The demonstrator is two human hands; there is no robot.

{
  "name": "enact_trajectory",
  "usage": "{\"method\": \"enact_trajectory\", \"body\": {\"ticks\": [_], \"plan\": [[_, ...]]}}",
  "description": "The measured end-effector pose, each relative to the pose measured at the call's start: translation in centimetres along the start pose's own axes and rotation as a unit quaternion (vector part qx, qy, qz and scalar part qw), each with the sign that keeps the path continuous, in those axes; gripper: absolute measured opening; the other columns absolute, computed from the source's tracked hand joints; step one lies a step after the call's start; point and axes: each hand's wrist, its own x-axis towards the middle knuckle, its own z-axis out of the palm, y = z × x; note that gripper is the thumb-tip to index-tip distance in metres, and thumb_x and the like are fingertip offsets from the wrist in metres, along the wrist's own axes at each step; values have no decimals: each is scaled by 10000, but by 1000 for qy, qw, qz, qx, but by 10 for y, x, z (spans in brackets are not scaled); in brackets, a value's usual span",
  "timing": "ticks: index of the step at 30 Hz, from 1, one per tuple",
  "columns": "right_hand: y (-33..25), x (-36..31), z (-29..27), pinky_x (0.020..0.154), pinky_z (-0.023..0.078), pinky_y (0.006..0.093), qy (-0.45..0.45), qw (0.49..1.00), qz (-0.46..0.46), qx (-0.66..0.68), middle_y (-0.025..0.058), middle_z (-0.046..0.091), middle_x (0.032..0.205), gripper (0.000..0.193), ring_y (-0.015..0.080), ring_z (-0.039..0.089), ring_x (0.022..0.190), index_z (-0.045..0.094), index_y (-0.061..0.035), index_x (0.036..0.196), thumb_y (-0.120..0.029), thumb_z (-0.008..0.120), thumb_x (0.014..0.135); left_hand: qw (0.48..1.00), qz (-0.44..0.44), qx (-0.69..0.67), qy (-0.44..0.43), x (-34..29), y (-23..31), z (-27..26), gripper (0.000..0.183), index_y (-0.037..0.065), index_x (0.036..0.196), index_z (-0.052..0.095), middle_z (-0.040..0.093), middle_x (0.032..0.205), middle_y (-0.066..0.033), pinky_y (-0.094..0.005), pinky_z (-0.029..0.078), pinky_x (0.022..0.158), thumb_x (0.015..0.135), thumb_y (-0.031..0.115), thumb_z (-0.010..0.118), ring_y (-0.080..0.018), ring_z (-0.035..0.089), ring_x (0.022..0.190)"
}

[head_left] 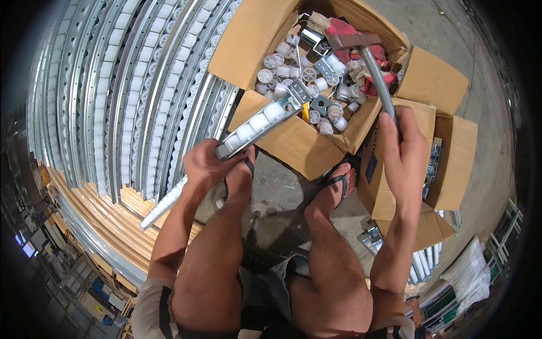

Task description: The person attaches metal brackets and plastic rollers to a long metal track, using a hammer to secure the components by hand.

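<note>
My left hand (206,161) is wrapped round a metal roller track (258,125) with white plastic wheels along it. The track slants up and right, and its bare end, fitted with a metal bracket, lies over the near side of an open cardboard box (293,138). In my right hand (407,152) is a hammer (377,76), held by the lower handle with its head raised over the far right of that box. Inside the box lie loose white rollers (309,73), small metal brackets (327,69) and red-and-white work gloves (381,85).
Many long roller tracks (113,85) are stacked at the left, above tan bars (101,223). A second cardboard box (456,161) with metal parts stands at the right. My sandalled feet (339,183) are on the concrete floor just before the first box. Plastic wrap (471,277) lies lower right.
</note>
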Motion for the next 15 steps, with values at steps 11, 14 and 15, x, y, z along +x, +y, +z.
{"method": "enact_trajectory", "body": {"ticks": [11, 14, 15], "plan": [[8, -36, 40, 581, 481, 517, -35, 998, -14, -47, 212, 647, 794, 205, 421, 648, 680, 528, -25, 979, -210, 611, 1007, 997, 38, -18, 63, -5, 4, 25, 543, 58, 840, 670, 676, 840, -104, -426, 559, 641, 670, 519, 900, -312, 700, 721], [14, -32, 44, 571, 473, 498, -75, 987, -41, -137, 208, 647, 790, 217, 430, 627, 667, 523, -25, 965, -219, 607, 1014, 996, 23, -43, 72, -2, 10, 19, 545, 56, 867, 674, 676, 868, -100, -421, 556, 656, 646, 487, 923, -309, 701, 745], [15, -31, 42, 567, 474, 485, -85, 993, -13, -84, 200, 635, 767, 223, 409, 629, 651, 529, -23, 969, -227, 607, 1016, 996, 35, -35, 73, -3, 8, 20, 549, 48, 845, 654, 665, 850, -107, -429, 552, 636, 656, 492, 917, -316, 695, 727]]}}
